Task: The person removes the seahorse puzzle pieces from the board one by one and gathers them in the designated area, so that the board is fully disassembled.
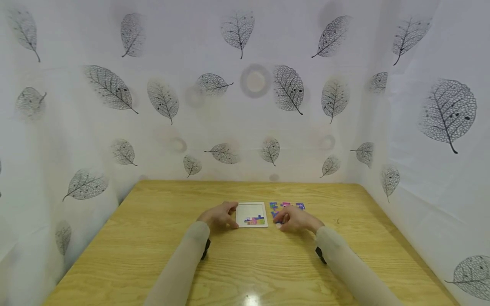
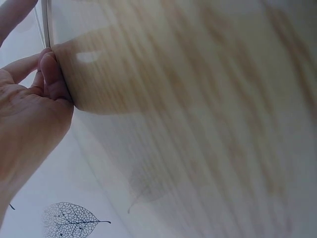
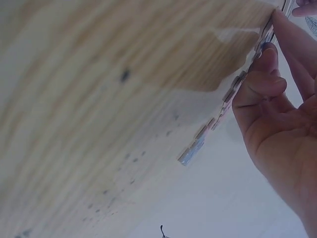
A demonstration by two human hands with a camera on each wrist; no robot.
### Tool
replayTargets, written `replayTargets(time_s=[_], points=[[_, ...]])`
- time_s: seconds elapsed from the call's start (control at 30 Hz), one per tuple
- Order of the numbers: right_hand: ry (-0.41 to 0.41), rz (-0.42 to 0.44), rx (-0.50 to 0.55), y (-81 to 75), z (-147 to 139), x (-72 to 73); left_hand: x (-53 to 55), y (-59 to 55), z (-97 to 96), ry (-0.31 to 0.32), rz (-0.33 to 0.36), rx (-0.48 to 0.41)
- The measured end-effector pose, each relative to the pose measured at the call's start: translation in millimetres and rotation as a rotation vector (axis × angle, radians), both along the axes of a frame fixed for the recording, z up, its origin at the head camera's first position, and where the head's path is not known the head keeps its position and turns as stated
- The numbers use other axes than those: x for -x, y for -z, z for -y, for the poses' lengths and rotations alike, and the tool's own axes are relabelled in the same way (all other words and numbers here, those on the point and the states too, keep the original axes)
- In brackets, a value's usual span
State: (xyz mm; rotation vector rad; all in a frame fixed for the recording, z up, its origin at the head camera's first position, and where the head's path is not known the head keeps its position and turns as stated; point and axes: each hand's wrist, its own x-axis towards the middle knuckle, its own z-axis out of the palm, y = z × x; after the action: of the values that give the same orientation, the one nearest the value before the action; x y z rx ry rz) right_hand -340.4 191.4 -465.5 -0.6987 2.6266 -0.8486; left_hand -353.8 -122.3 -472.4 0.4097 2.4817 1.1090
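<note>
A shallow white puzzle tray (image 1: 250, 210) lies flat on the table, with several joined colourful pieces (image 1: 255, 220) in its lower right corner. My left hand (image 1: 221, 215) holds the tray's left side, thumb by the lower corner and fingers by the upper one. In the left wrist view, fingers (image 2: 54, 77) lie against the table beside the tray edge. Right of the tray, my right hand (image 1: 297, 219) is low over loose jigsaw pieces (image 1: 300, 206), its curled thumb and fingers pinching a puzzle piece (image 1: 278, 225) that they mostly cover.
The light wooden table (image 1: 245, 263) reaches back to a pale curtain (image 1: 245, 123) printed with grey leaves, which also hangs at both sides. Loose pieces lie in short rows near the right hand. Dark bands (image 1: 320, 255) sit on both wrists.
</note>
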Motion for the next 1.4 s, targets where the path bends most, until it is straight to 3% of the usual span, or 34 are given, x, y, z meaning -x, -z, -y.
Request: replayTargets(time_s=[0.37, 0.6, 0.8, 0.93, 1.17, 1.4], points=[[-0.042, 0.034, 0.106, -1.9, -0.1, 4.6, 2.4, -0.8, -1.4, 0.020, -0.002, -0.004], [0.028, 0.037, 0.213, -7.5, 12.1, 5.5, 2.8, -1.3, -0.2, 0.026, -0.026, 0.021], [0.023, 0.065, 0.243, -5.5, 27.3, 6.8, 1.9, -1.2, 0.3, 0.011, -0.012, 0.002], [0.000, 0.089, 0.247, -5.2, 38.6, 6.3, 2.3, -0.3, 0.7, 0.011, -0.011, 0.006], [-0.097, 0.005, 0.218, -2.0, 55.5, 10.6, 2.2, -0.7, 0.2, 0.007, -0.017, -0.004], [-0.065, 0.005, 0.181, -2.1, 69.8, 12.9, 1.4, 0.0, -1.3, 0.003, -0.026, 0.015]])
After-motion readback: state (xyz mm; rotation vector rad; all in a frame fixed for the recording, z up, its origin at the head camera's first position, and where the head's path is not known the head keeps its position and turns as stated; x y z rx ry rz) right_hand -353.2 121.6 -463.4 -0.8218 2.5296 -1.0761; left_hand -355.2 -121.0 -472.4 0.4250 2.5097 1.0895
